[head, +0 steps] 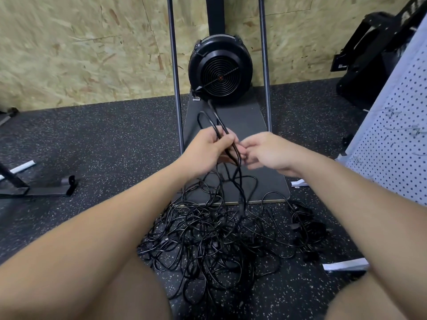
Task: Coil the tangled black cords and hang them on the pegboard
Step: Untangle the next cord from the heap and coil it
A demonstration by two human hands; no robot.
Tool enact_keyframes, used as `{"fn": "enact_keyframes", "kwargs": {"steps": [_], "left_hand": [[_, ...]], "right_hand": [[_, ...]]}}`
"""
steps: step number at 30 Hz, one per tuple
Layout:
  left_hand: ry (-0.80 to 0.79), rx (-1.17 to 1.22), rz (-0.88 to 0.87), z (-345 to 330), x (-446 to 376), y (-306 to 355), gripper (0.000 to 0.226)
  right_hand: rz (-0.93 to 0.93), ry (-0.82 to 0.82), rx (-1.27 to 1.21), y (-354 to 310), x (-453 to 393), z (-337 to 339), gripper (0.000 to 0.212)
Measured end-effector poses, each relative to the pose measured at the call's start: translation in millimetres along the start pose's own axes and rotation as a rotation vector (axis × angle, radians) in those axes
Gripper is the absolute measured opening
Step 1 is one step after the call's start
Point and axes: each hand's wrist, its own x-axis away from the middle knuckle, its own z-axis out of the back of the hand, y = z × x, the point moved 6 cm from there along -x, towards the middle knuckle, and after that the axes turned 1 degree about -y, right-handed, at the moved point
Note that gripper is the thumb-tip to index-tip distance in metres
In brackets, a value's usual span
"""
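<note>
progress: barely started, one loop made | left hand fingers curled round that loop | right hand pinching the cord beside it | cords mostly a tangled heap on the floor | pegboard off right, nothing hung on it yet

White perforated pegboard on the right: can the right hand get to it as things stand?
Probably yes. Nothing stands between the right hand and the white perforated pegboard, but that hand is busy pinching the black cord.
</note>
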Motion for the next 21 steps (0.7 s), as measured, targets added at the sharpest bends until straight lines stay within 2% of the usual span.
{"fn": "enact_keyframes", "kwargs": {"steps": [4,7,9,13,16,21], "left_hand": [[0.083,0.033,-0.022,9,-4,3,0.014],[0.125,0.062,-0.037,17,-5,7,0.016],[0.134,0.065,-0.035,19,-4,7,0.016],[0.119,0.067,-0.014,18,1,3,0.017],[0.126,0.046,-0.011,21,0,1,0.023],[0.178,0.019,-0.005,38,-3,-4,0.028]], "right_hand": [[-0.041,-0.078,0.135,15,-4,-11,0.050],[-0.132,-0.122,0.368,35,-5,-20,0.058],[-0.166,-0.176,0.439,47,-6,-28,0.062],[-0.135,-0.134,0.440,44,-6,-35,0.042],[-0.154,-0.204,0.399,46,-7,-45,0.027],[-0.135,-0.289,0.406,47,-4,-50,0.017]]}}
